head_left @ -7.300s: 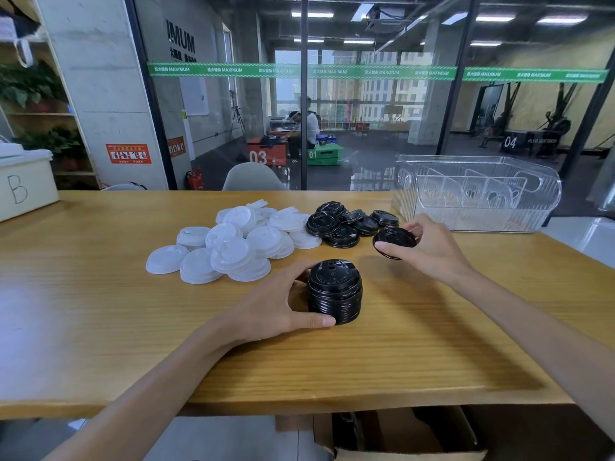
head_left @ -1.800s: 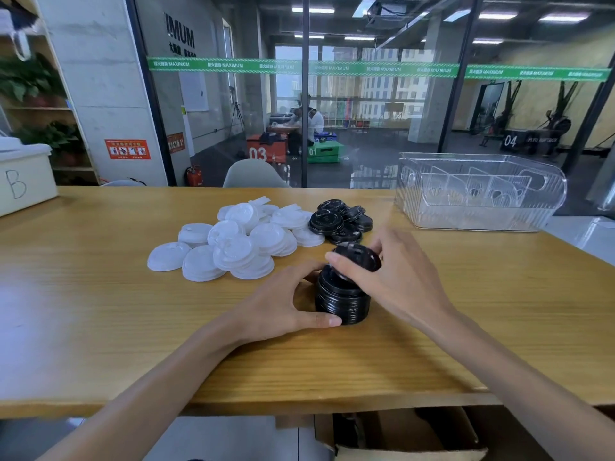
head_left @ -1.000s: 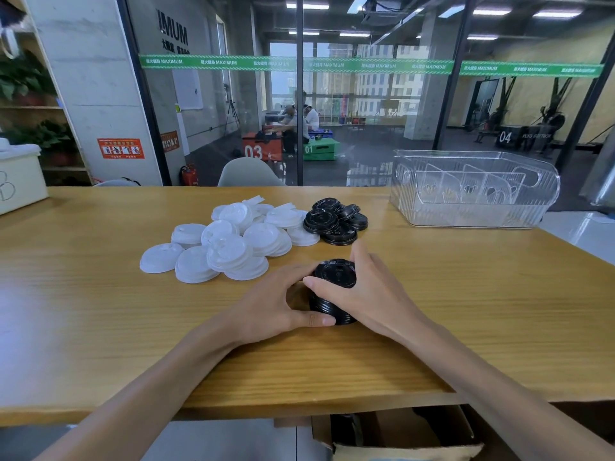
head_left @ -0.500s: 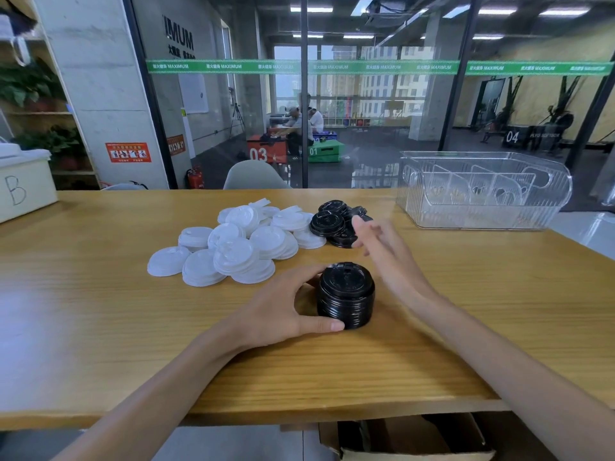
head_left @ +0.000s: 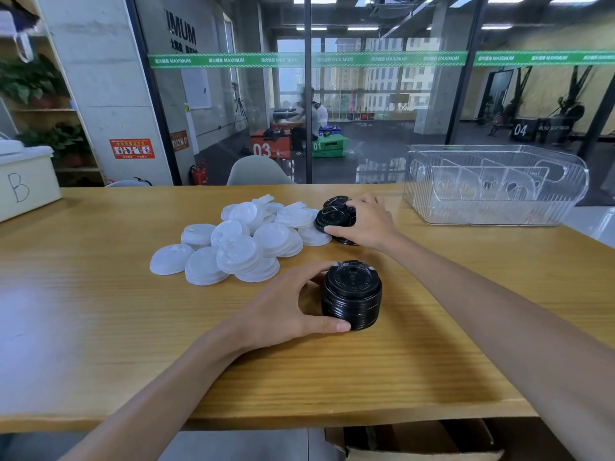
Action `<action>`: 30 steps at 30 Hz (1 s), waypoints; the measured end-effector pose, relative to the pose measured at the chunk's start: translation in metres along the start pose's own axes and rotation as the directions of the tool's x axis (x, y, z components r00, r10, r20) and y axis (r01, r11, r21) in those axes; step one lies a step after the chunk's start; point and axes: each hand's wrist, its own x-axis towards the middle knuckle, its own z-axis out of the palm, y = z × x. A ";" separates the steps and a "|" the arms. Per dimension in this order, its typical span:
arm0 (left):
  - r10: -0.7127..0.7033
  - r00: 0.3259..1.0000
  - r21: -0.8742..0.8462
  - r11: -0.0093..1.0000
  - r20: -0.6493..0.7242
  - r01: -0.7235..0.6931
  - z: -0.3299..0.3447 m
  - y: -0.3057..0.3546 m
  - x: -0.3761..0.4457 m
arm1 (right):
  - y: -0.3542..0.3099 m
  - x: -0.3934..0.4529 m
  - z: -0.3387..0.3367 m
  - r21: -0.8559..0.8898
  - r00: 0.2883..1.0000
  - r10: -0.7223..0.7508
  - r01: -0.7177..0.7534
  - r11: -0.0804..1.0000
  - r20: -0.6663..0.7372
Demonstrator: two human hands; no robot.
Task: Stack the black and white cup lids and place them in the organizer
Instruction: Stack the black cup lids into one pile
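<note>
A stack of black cup lids (head_left: 352, 294) stands on the wooden table (head_left: 100, 311) in front of me. My left hand (head_left: 286, 306) curls around its left side, thumb at the base. Farther back lie a few loose black lids (head_left: 332, 212), and my right hand (head_left: 364, 221) grips one of them at the right of that pile. A heap of loose white lids (head_left: 243, 241) lies to the left of the black ones. The clear plastic organizer (head_left: 492, 184) with dividers stands at the back right, with no lids in it.
A cream box marked B (head_left: 23, 181) sits at the table's far left. A glass wall runs behind the table, with a chair back (head_left: 258, 171) just beyond it. An open cardboard box (head_left: 416, 440) sits below the table's front edge.
My right hand pressed a lid onto the black stack, then lifted off and reached back to the loose black lids, where it now grips one. My left hand stayed on the stack.
</note>
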 end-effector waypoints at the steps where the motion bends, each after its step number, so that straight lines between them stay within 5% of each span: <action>1: 0.001 1.000 -0.001 1.000 0.002 -0.001 0.000 0.000 0.000 | -0.001 0.002 0.002 -0.004 1.000 0.009 -0.009 1.000 0.010; 23: -0.013 1.000 0.018 1.000 0.015 0.012 -0.001 0.000 0.000 | 0.005 -0.050 -0.024 0.434 0.986 -0.016 0.087 0.897 -0.165; 30: -0.014 1.000 0.034 0.999 0.021 0.013 -0.001 0.002 -0.001 | -0.002 -0.105 -0.051 0.603 0.991 0.102 -0.031 0.797 -0.084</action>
